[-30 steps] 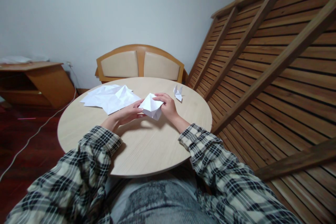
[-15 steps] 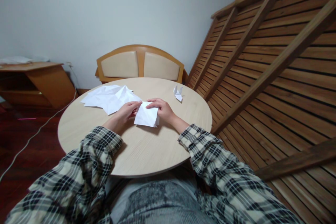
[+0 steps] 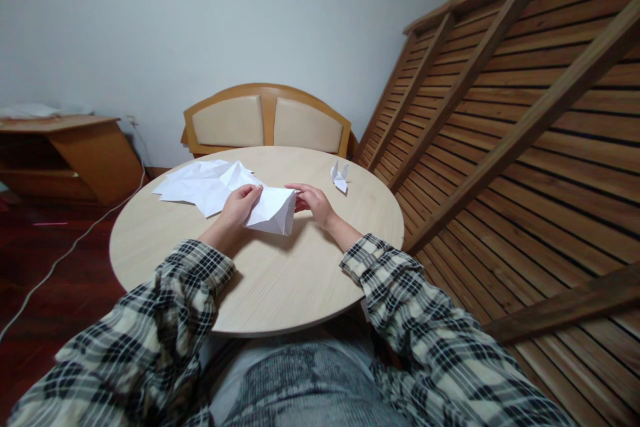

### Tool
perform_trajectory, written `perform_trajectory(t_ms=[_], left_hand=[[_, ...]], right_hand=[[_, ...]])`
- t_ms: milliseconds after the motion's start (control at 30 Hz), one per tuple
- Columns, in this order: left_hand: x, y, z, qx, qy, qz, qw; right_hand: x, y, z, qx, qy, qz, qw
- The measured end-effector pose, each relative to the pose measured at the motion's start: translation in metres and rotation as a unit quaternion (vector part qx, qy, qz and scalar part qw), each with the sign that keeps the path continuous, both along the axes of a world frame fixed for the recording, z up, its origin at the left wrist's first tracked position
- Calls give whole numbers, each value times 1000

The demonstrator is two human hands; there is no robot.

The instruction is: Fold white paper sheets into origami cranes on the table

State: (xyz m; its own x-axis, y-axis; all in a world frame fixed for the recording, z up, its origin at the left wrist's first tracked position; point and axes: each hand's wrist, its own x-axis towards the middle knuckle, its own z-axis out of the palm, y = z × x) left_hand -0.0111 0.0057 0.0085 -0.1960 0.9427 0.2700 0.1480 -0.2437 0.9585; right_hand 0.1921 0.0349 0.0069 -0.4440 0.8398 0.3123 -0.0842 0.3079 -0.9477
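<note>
A folded white sheet of paper is held above the middle of the round table. My left hand pinches its left side, thumb on top. At the paper's right edge is my right hand, its fingers stretched out and apart, with the fingertips close to or touching the upper right corner. The paper's right side stands slightly open, showing its layers. Some of my right fingers are hidden behind one another.
Creased white sheets lie at the table's left. A small folded paper figure stands at the back right. Behind the table is a padded wooden headboard. A slatted wooden panel leans on the right; a low cabinet stands left.
The paper has turned and shifted slightly left, and its right side has opened out. My right hand has moved from lying on the paper to its right edge, fingers extended.
</note>
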Motion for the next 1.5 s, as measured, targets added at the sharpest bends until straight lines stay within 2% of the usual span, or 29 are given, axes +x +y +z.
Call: perform_trajectory(t_ms=[167,333,500,667,867,1033,1200,1333,1500], left_hand=[[-3,2,-3,87,103,39,990],[-2,2,-5,106,144,41,983],[1,-1,-4,115,184,38,976],[3,-3,-3,116,178,24,977],[3,-5,-2,128,155,7,980],[1,-5,-3,129,152,18,980],[-2,-4,0,117,152,56,980],[-4,-3,-1,78,126,23,989],[-4,-4,-2,90,153,18,984]], right_hand=[[-2,0,-1,-31,0,2,1000],[-7,5,-8,-26,-24,7,999],[-7,-1,-5,6,-47,21,999],[-6,-6,-1,-9,-73,27,997],[-7,-3,-4,6,-74,15,997],[-6,2,-7,23,-65,-21,997],[-4,7,-9,34,-39,-67,996],[-3,11,-9,42,-25,-109,993],[-3,12,-10,41,-22,-125,991]])
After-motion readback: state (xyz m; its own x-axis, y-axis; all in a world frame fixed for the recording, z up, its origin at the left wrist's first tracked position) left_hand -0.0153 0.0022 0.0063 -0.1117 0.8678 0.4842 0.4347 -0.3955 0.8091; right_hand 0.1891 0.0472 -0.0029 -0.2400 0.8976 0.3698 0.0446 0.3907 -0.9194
